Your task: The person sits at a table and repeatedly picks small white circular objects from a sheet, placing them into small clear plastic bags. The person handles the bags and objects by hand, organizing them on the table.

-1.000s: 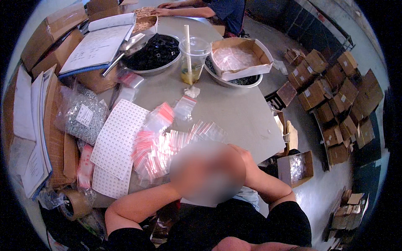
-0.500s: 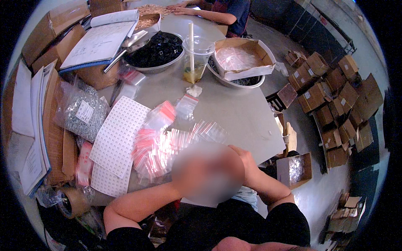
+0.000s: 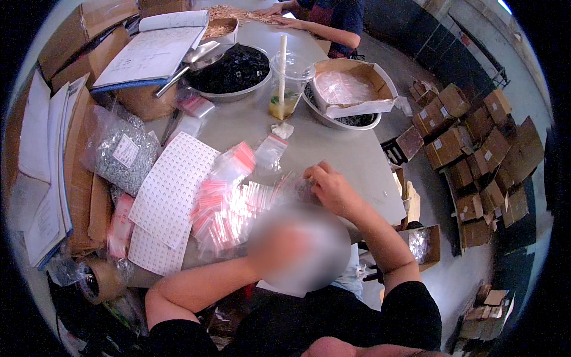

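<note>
My right hand (image 3: 330, 187) is at the right end of the spread of small clear zip bags (image 3: 229, 208) with red strips. Its fingers are bent and pinched at the edge of a small zip bag (image 3: 302, 189). A round blur covers my left hand (image 3: 275, 253) near the table's front edge, hiding its fingers and anything in them. Beside the spread lie sheets of small printed labels (image 3: 172, 190). Behind the spread are a stack of zip bags (image 3: 235, 162) and a separate zip bag (image 3: 272, 150).
Across the table stand a metal bowl of black parts (image 3: 229, 92) with a scoop (image 3: 202, 55), a plastic cup with straw (image 3: 288, 89), and a carton (image 3: 354, 107) on another bowl. A bag of screws (image 3: 122, 149) lies left. Another person's hands (image 3: 288, 21) are at the far end.
My right hand has moved forward, away from the blurred area near my left hand, to the right end of the bags. The view has shifted slightly.
</note>
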Demonstrator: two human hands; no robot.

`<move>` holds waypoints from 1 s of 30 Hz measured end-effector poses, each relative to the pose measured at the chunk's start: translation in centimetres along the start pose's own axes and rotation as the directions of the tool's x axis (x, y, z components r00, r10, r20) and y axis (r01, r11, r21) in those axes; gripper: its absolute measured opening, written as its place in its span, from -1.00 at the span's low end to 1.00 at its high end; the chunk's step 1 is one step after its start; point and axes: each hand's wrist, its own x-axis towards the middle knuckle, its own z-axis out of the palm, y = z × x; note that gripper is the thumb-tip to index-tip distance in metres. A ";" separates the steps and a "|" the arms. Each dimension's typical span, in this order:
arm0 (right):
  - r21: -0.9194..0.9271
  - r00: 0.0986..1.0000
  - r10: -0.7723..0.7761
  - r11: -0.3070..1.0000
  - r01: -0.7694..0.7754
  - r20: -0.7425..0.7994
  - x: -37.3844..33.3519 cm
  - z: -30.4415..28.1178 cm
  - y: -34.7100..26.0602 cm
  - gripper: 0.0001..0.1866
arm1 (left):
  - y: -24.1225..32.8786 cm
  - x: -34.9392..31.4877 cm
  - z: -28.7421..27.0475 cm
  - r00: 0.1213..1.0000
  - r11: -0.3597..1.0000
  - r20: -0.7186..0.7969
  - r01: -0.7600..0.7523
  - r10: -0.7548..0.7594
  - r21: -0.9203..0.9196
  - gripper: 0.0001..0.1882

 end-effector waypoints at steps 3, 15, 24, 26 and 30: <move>-0.030 0.990 0.105 0.994 -0.108 -0.089 0.3 -0.5 1.1 -0.66 | 0.3 -0.1 -0.2 0.997 0.996 -0.007 -0.080 0.081 0.034 -0.75; -0.084 0.997 -0.021 0.996 0.028 0.079 0.7 0.7 0.0 -0.74 | -0.1 -0.1 0.1 0.987 0.987 -0.019 -0.156 0.157 0.036 -0.73; -0.099 0.988 -0.147 0.984 0.151 0.049 1.3 0.0 0.3 -0.81 | -0.4 -0.4 0.4 0.993 0.993 0.001 -0.121 0.121 0.005 -0.80; -0.150 0.991 -0.134 0.979 0.136 0.022 1.5 1.5 0.3 -0.85 | -0.4 -0.4 0.4 0.988 0.988 -0.006 -0.156 0.156 0.019 -0.80; -0.162 0.999 -0.049 0.985 0.051 0.017 2.1 0.7 -0.8 -0.87 | -0.4 -0.4 0.4 0.981 0.980 0.009 -0.195 0.195 0.022 -0.81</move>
